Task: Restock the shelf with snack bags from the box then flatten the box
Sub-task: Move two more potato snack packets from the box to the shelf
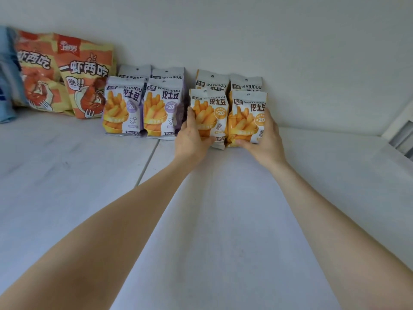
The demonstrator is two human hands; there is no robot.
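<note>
Both arms reach deep onto the white shelf (223, 209). My left hand (192, 137) grips the left orange fries snack bag (209, 113) along its left edge and lower corner. My right hand (266, 137) grips the right orange fries snack bag (244, 115) along its right edge and bottom. Both bags stand upright side by side, in front of two more orange-trimmed bags (212, 80) at the back wall. The box is out of view.
Left of my hands stand purple-trimmed fries bags (163, 108) in two rows. Two big orange shrimp snack bags (85, 77) lean on the wall at far left, beside a blue package (5, 74). The shelf's side frame (400, 133) rises at right.
</note>
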